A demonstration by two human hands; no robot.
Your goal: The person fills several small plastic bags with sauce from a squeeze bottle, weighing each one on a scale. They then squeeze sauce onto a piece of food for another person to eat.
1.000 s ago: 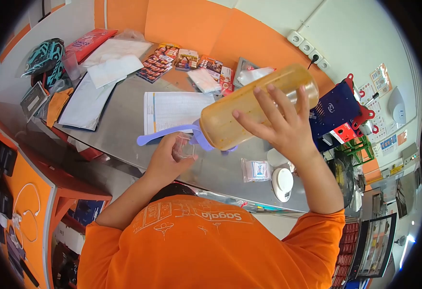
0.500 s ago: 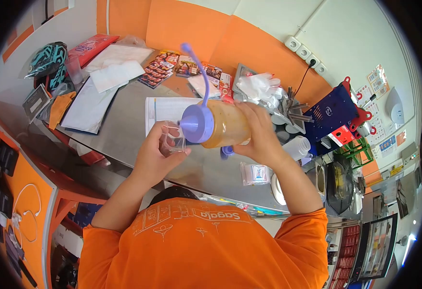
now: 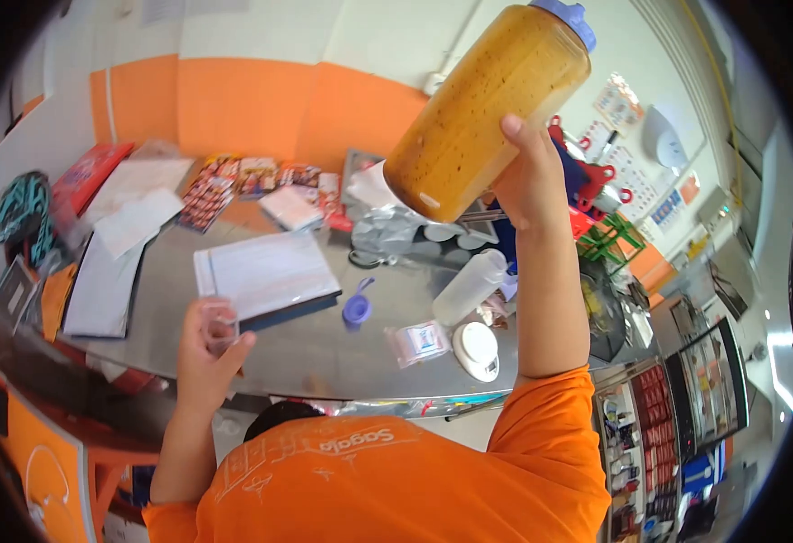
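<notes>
My right hand (image 3: 532,172) grips a large clear squeeze bottle (image 3: 482,113) of orange-brown sauce with dark specks. It is raised high and tilted, its purple cap (image 3: 570,20) toward the upper right. Lower left, my left hand (image 3: 205,353) is closed around a small clear plastic cup (image 3: 221,326), near the front edge of the steel table. Close by lies an open book of white pages (image 3: 270,276). A small purple cap with a strap (image 3: 358,309) rests on the table between my hands.
An empty clear bottle (image 3: 471,288) lies on the right, beside a packet of small bags (image 3: 417,344) and a round white scale (image 3: 478,348). Menus (image 3: 209,192) and papers line the back. A clipboard (image 3: 102,290) lies at left; a black pan (image 3: 603,303) is far right.
My right hand has lifted the bottle up and right, away from the cup, turning its cap end from the left to the upper right. My left hand has moved left and down with the cup.
</notes>
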